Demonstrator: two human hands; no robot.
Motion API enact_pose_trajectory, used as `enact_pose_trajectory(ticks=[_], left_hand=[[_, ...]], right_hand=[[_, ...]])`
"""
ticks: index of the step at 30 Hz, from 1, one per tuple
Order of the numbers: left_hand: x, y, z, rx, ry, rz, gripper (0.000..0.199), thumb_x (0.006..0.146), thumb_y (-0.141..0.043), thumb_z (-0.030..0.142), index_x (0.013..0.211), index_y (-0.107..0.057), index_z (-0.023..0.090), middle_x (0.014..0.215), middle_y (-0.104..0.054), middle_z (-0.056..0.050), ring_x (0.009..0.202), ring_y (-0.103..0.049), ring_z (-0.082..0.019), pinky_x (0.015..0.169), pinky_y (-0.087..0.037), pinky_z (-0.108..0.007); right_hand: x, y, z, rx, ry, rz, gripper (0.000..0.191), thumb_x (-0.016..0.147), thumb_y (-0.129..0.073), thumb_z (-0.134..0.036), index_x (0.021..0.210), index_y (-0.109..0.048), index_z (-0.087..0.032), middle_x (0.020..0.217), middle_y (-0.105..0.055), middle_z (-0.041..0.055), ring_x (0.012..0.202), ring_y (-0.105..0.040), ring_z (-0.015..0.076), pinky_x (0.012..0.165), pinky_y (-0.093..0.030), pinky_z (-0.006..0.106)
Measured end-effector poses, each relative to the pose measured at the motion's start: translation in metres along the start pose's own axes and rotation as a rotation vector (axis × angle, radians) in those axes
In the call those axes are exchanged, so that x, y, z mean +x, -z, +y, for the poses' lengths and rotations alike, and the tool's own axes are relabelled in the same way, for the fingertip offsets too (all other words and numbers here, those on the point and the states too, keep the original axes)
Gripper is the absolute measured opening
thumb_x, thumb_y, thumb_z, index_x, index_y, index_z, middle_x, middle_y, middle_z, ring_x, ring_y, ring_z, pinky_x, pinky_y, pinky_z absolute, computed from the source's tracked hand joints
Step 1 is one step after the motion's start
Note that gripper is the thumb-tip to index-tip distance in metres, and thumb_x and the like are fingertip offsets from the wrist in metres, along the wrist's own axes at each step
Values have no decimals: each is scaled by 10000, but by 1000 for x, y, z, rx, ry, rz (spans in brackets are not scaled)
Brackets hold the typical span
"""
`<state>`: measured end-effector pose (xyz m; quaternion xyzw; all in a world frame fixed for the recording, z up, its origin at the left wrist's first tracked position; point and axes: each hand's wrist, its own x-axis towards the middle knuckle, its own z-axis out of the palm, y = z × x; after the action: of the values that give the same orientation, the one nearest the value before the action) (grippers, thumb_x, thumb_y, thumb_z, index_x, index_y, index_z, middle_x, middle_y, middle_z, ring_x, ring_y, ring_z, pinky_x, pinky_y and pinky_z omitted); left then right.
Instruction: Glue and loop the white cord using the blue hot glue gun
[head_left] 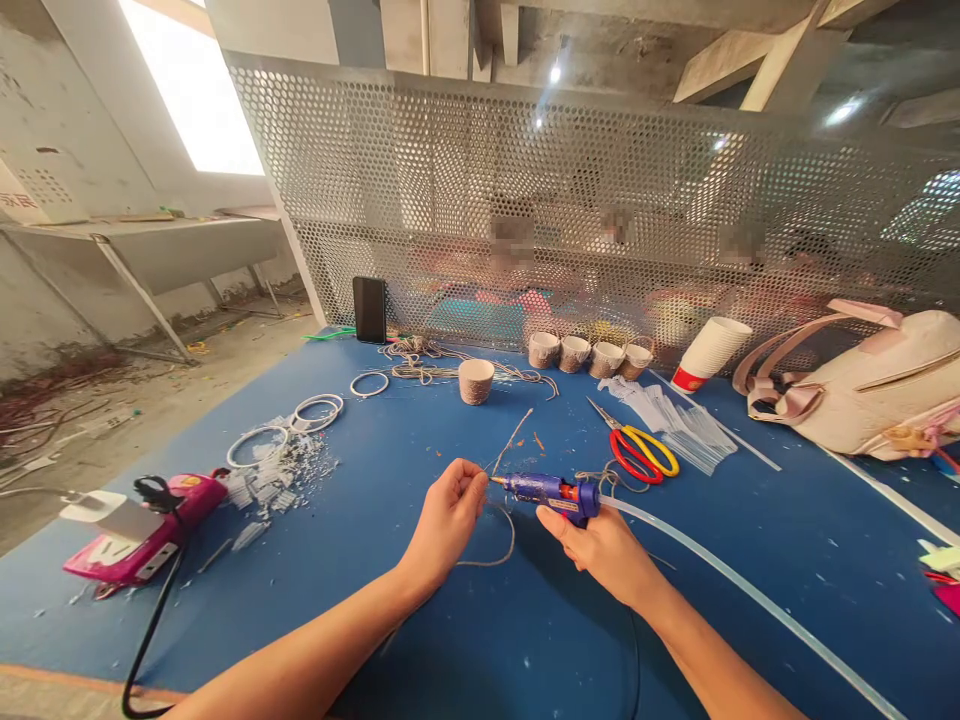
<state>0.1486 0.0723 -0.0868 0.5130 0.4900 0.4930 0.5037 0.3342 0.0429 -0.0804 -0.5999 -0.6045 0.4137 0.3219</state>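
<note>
My right hand (600,550) is wrapped around the handle of a blue hot glue gun (544,488), and a long translucent glue stick (720,565) trails from its back end. The gun's nozzle meets the fingertips of my left hand (454,510), which pinch a thin grey-brown cord (512,440). One end of the cord sticks up past the fingers, and a loop hangs below them. Beyond my hands a small cord-wrapped cup (476,384) stands upright. Scissors (636,448) with one red and one yellow handle lie to the right.
Several wrapped cups (574,354), stacked paper cups (711,352) and a pink backpack (877,390) line the back right. Clear glue sticks (686,425) lie nearby. At left are white rings (319,412), scraps and a pink power strip (142,540). A perforated metal screen (450,160) borders the table (360,640).
</note>
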Motion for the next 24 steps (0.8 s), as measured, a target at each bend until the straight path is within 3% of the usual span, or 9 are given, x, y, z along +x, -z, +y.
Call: enact_pose_trajectory(ticks=[3, 6, 10, 13, 16, 20, 24], left_hand=[[1, 1, 1, -16, 5, 17, 279, 760, -559, 450, 680, -491, 192, 484, -396, 86, 394, -317, -62, 382, -242, -186], [3, 2, 1, -30, 3, 20, 281, 761, -555, 454, 685, -487, 193, 487, -400, 88, 393, -321, -60, 381, -246, -183], [1, 0, 4, -49, 13, 17, 286, 747, -568, 458, 677, -484, 194, 473, -397, 92, 390, -325, -60, 378, -245, -178], [-2, -3, 5, -75, 21, 7, 285, 737, -582, 454, 676, -485, 194, 464, -395, 95, 382, -320, -58, 371, -237, -174], [-4, -5, 4, -81, 27, -12, 278, 739, -589, 440, 678, -489, 189, 464, -403, 93, 382, -318, -55, 369, -238, -170], [-5, -5, 0, -92, 45, -38, 286, 733, -602, 444, 679, -494, 184, 467, -403, 92, 382, -319, -50, 367, -245, -162], [-5, -3, -2, -125, 60, -36, 289, 734, -607, 444, 694, -491, 183, 486, -418, 87, 384, -324, -47, 363, -239, -153]], right_hand=[[4, 3, -2, 127, -28, -33, 408, 765, -545, -569, 583, -488, -209, 449, -395, -60, 383, -373, 95, 404, -349, 233], [12, 5, 0, 236, 7, 30, 439, 769, -527, -579, 554, -476, -200, 440, -421, -55, 358, -372, 83, 405, -361, 232], [29, 7, 12, 1, 46, 244, 470, 820, -407, -578, 646, -591, -182, 476, -522, -2, 425, -505, 142, 466, -414, 264], [41, 6, 23, -179, 51, 337, 432, 815, -404, -528, 780, -645, -172, 654, -629, 67, 657, -611, 227, 626, -459, 321], [50, 2, 30, -290, 62, 391, 375, 805, -449, -483, 901, -644, -177, 825, -653, 99, 862, -601, 276, 761, -428, 354], [52, 3, 27, -391, 85, 390, 339, 819, -474, -469, 901, -644, -188, 824, -646, 90, 879, -588, 273, 772, -409, 343], [31, 14, 16, -447, 103, 434, 271, 782, -544, -431, 899, -608, -194, 849, -639, 82, 836, -579, 257, 745, -409, 342]])
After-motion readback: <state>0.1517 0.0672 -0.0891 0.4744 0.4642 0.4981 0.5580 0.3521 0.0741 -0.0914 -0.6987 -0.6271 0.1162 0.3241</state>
